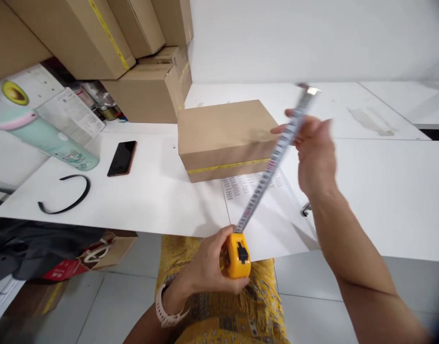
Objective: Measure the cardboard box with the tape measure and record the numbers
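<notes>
My left hand is closed round a yellow tape measure case below the table's front edge. Its white blade runs up and to the right to its metal hook. My right hand, blurred by motion, pinches the blade near the far end. The blade crosses in front of a small cardboard box with a yellow tape stripe, which sits on the white table. A printed sheet lies under the blade just in front of the box.
A black phone, a black curved band and a mint-green bottle lie on the table's left. Large cardboard boxes are stacked at the back left. A paper bag and dark cloth sit on the floor at left.
</notes>
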Motion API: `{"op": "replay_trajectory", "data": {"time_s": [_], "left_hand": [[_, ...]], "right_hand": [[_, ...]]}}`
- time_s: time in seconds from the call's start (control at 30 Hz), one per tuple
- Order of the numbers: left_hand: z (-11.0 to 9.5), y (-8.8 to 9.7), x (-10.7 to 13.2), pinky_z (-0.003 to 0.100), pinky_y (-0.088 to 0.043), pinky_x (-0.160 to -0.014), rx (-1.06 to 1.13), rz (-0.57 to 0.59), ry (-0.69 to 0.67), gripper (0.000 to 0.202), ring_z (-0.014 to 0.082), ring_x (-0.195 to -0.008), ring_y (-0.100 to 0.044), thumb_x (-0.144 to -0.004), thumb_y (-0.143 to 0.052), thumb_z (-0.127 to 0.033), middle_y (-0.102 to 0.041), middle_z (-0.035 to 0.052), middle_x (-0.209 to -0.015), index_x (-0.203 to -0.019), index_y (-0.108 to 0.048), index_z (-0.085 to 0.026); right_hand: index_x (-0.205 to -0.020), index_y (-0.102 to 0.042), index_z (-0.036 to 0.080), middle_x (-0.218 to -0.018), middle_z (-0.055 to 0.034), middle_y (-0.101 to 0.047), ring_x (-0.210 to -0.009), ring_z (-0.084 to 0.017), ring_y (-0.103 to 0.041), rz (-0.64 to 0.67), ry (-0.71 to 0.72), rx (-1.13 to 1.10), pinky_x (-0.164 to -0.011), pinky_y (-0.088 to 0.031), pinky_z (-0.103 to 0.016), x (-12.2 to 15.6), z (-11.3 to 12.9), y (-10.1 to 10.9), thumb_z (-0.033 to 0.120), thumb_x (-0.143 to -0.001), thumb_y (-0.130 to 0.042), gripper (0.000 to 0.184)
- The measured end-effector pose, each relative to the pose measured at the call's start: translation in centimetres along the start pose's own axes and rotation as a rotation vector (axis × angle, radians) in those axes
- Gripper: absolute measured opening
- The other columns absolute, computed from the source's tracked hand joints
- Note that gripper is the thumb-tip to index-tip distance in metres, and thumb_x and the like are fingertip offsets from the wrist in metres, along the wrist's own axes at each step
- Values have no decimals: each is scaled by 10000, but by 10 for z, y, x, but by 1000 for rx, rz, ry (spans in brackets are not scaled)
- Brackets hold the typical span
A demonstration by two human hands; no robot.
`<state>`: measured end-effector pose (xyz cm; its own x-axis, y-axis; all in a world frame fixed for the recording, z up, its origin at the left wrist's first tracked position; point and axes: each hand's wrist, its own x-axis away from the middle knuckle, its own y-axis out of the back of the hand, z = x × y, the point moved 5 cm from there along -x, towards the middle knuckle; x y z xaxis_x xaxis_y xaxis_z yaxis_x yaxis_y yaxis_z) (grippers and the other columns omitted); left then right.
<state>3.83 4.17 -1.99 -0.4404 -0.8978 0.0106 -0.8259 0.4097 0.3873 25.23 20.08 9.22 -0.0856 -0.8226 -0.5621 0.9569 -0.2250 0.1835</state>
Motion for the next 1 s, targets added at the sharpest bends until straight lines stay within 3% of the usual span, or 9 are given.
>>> {"op": "replay_trajectory", "data": {"time_s": [0.13,0.23,0.33,0.43,0.53,0.63,0.73,0.87,1.0], "left_hand": [[-7,-3,19,431,-571,-849,-168,160,24,789,265,-901,-676,-592,-836,-379,-700,70,-1074,-1295,-525,-201],[-4,2,28,465,-555,-956,-208,177,62,829,298,-1050,-678,-654,-826,-353,-678,96,-1221,-1395,-474,-229],[-1,12,32,477,-527,-1044,-156,35,41,979,325,-1253,-613,-696,-838,-320,-570,138,-1429,-1522,-315,-264],[-1,20,33,457,-536,-1044,-62,-130,-68,991,307,-1260,-612,-709,-862,-329,-567,123,-1404,-1515,-286,-297],[0,22,32,441,-553,-1023,-37,-184,-172,979,291,-1222,-635,-729,-865,-354,-594,114,-1351,-1513,-281,-304],[5,30,31,434,-563,-1008,-108,-222,-182,939,297,-1245,-627,-747,-854,-371,-578,132,-1387,-1508,-309,-297],[12,52,28,450,-556,-1011,-233,-360,-159,851,302,-1257,-619,-760,-830,-359,-553,141,-1427,-1470,-368,-283],[24,90,14,468,-558,-981,-484,-546,-33,781,297,-1162,-666,-771,-797,-317,-628,124,-1330,-1439,-398,-251],[36,114,-7,504,-541,-975,-754,-563,88,684,340,-1125,-673,-768,-791,-281,-682,134,-1254,-1371,-477,-206]], "right_hand": [[-917,-771,256,-616,-30,-614,-518,-166,-531,-45,-30,-214,-484,-421,-329,20,30,23,547,-1006,-528,389],[-732,-733,246,-579,-25,-600,-451,-136,-478,-61,-67,-283,-385,-330,-306,49,34,31,447,-976,-635,331],[-720,-731,221,-707,-43,-693,-534,-135,-591,123,-118,-320,-436,-459,-286,87,30,14,374,-994,-622,332],[-753,-742,220,-810,-49,-746,-683,-151,-677,390,-147,-280,-560,-548,-292,127,28,-22,290,-1017,-579,318],[-850,-753,230,-901,-54,-756,-751,-157,-674,437,-156,-162,-574,-524,-284,153,25,-45,285,-1006,-593,230],[-835,-734,219,-853,-57,-735,-688,-157,-637,483,-195,32,-550,-466,-288,159,17,-44,362,-1002,-591,262],[-752,-672,213,-686,-37,-658,-597,-163,-574,438,-314,333,-554,-416,-307,145,-8,-10,497,-985,-567,383],[-855,-596,217,-759,-71,-660,-720,-248,-608,26,-640,1068,-719,-431,-395,114,-55,70,530,-964,-525,339],[-1124,-540,189,-856,-130,-661,-884,-352,-629,90,-840,1268,-819,-416,-490,99,-105,107,582,-950,-497,432]]}}
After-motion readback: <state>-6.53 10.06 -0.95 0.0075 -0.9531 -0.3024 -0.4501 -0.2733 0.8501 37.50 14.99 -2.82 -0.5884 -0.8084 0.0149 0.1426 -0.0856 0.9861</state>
